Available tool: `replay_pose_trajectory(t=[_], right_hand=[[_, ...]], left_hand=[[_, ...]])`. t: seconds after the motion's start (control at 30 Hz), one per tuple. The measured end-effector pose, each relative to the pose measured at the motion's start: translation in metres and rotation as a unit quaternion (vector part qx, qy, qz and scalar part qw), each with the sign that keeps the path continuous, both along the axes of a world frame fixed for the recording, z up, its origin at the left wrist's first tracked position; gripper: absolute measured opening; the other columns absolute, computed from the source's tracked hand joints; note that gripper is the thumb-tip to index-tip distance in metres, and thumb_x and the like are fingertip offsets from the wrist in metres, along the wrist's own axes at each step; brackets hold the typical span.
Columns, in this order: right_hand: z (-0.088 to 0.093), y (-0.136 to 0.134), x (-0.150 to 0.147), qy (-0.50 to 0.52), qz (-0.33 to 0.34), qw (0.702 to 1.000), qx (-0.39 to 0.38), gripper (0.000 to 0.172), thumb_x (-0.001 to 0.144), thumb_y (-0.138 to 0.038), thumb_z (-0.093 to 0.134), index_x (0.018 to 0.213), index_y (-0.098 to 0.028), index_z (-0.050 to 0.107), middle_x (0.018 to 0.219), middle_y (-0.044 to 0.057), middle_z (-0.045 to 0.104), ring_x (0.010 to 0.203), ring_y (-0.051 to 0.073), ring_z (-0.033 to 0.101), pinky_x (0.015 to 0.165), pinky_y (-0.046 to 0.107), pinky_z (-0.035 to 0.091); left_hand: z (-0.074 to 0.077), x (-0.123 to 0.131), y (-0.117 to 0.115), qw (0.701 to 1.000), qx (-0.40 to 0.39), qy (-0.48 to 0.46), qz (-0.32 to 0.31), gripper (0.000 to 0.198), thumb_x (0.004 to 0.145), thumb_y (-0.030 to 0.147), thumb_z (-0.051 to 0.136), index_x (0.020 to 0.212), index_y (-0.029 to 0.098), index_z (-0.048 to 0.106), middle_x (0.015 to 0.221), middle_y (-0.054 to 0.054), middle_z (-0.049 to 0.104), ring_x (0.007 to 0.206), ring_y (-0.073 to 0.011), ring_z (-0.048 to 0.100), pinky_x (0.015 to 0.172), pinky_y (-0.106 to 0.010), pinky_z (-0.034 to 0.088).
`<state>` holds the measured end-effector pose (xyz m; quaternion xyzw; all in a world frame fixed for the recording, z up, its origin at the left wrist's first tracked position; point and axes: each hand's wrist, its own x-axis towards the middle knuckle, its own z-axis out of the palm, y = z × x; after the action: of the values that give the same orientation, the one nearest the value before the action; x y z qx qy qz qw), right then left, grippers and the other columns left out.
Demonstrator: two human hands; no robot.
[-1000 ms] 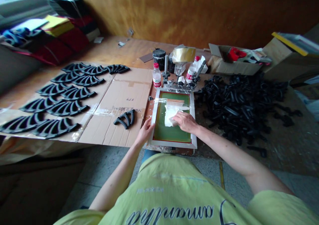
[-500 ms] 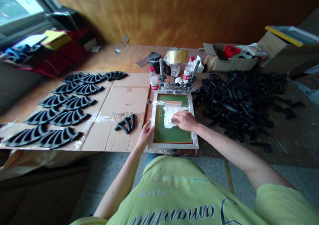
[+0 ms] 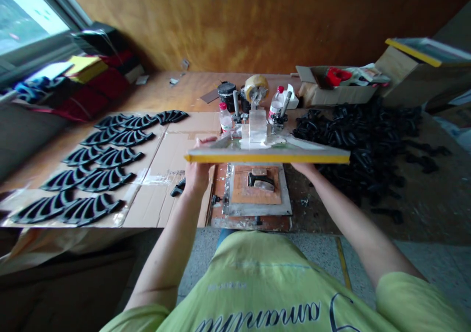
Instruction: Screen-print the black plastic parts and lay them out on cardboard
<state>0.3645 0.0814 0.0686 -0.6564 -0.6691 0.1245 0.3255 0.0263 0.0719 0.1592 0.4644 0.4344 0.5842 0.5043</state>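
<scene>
A screen printing frame [image 3: 268, 158] is tilted up toward me, its yellow-taped front edge raised above the bench. My left hand [image 3: 198, 172] is closed round its left side, some fingers showing above it. My right hand [image 3: 302, 167] meets the right side from below, with its fingers hidden behind the frame. On the mesh stands a squeegee [image 3: 258, 123] wrapped in clear tape, with white ink near its foot. Under the raised frame, a curved black plastic part [image 3: 262, 180] sits on a wooden jig [image 3: 241, 194].
Rows of black parts [image 3: 90, 209] lie on cardboard [image 3: 147, 204] at left. A heap of black parts [image 3: 353, 145] covers the right side. Behind the frame are red-capped bottles [image 3: 276, 101], a tub [image 3: 227, 94] and a tape roll [image 3: 256, 88]. An open carton [image 3: 346, 94] stands at back right.
The frame has swung up from lying flat, uncovering the jig and part. My right hand has left the squeegee for the frame's right side. My left hand has risen with the frame.
</scene>
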Motion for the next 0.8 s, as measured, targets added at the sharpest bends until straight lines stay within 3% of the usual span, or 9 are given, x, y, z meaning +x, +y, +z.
replay_pose_trajectory(t=[0.1,0.2,0.27,0.33,0.43,0.5,0.57,0.67,0.8], right_hand=[[-0.029,-0.03,-0.038,-0.093,0.07,0.991,-0.063,0.029,0.086,-0.047,0.067,0.079,-0.019,0.068,0.088,0.007,0.067,0.091,0.022,0.06,0.085,0.032,0.046],[-0.037,-0.048,-0.074,-0.208,0.102,0.964,-0.128,0.023,0.093,-0.038,0.061,0.088,-0.016,0.068,0.103,0.013,0.067,0.105,0.025,0.057,0.091,0.034,0.043],[-0.033,-0.051,-0.086,-0.226,0.09,0.955,-0.168,0.023,0.098,-0.034,0.052,0.098,-0.015,0.066,0.103,0.014,0.068,0.104,0.025,0.059,0.088,0.033,0.044],[-0.028,-0.052,-0.091,-0.213,0.066,0.956,-0.192,0.025,0.101,-0.03,0.045,0.105,-0.014,0.063,0.099,0.014,0.07,0.1,0.024,0.062,0.083,0.031,0.045],[-0.025,-0.056,-0.1,-0.195,0.046,0.964,-0.174,0.026,0.102,-0.023,0.038,0.109,-0.014,0.061,0.101,0.013,0.071,0.098,0.022,0.063,0.082,0.03,0.045],[-0.027,-0.064,-0.112,-0.2,0.054,0.967,-0.145,0.025,0.102,-0.019,0.037,0.11,-0.015,0.061,0.101,0.012,0.07,0.095,0.022,0.062,0.082,0.031,0.046],[-0.03,-0.076,-0.13,-0.212,0.084,0.968,-0.103,0.025,0.101,-0.017,0.038,0.109,-0.016,0.061,0.101,0.012,0.069,0.094,0.022,0.061,0.081,0.033,0.047],[-0.03,-0.094,-0.149,-0.214,0.164,0.963,-0.034,0.021,0.099,-0.018,0.043,0.105,-0.015,0.062,0.099,0.011,0.067,0.094,0.023,0.059,0.081,0.034,0.046],[-0.01,-0.083,-0.11,-0.18,0.222,0.958,0.008,0.017,0.098,-0.02,0.048,0.101,-0.02,0.064,0.096,0.006,0.066,0.095,0.02,0.057,0.083,0.03,0.043]], left_hand=[[0.027,0.012,0.031,1.0,0.016,-0.014,-0.013,0.045,0.091,0.061,0.049,0.097,0.02,0.064,0.084,-0.007,0.071,0.079,-0.0175,0.068,0.062,-0.026,0.056],[0.031,0.02,0.036,0.999,0.022,-0.044,0.012,0.038,0.093,0.057,0.049,0.103,0.023,0.06,0.085,-0.005,0.071,0.076,-0.0153,0.068,0.06,-0.025,0.055],[0.012,0.025,0.017,0.998,0.001,-0.057,0.035,0.038,0.092,0.056,0.053,0.109,0.023,0.059,0.086,-0.004,0.071,0.073,-0.0134,0.068,0.06,-0.023,0.054],[-0.021,0.031,-0.016,0.995,-0.088,-0.047,0.004,0.045,0.087,0.059,0.06,0.109,0.02,0.062,0.087,-0.006,0.073,0.072,-0.0147,0.069,0.057,-0.023,0.053],[-0.076,0.045,-0.069,0.926,-0.332,0.006,-0.178,0.058,0.08,0.061,0.068,0.115,0.014,0.066,0.109,-0.018,0.074,0.087,-0.0263,0.073,0.06,-0.032,0.057],[-0.099,0.056,-0.093,0.894,-0.409,-0.038,-0.18,0.06,0.084,0.059,0.065,0.129,0.019,0.06,0.13,-0.018,0.066,0.105,-0.0292,0.07,0.07,-0.036,0.06],[-0.107,0.067,-0.103,0.888,-0.418,-0.109,-0.156,0.053,0.09,0.056,0.057,0.13,0.022,0.058,0.132,-0.015,0.066,0.11,-0.0266,0.068,0.076,-0.036,0.059],[-0.102,0.072,-0.097,0.895,-0.397,-0.177,-0.103,0.031,0.097,0.042,0.051,0.105,0.018,0.067,0.099,-0.008,0.075,0.084,-0.018,0.072,0.07,-0.028,0.058],[-0.1,0.044,-0.08,0.898,-0.404,-0.17,-0.017,0.019,0.094,0.025,0.049,0.087,0.015,0.064,0.073,-0.003,0.07,0.064,-0.0132,0.067,0.064,-0.028,0.058]])
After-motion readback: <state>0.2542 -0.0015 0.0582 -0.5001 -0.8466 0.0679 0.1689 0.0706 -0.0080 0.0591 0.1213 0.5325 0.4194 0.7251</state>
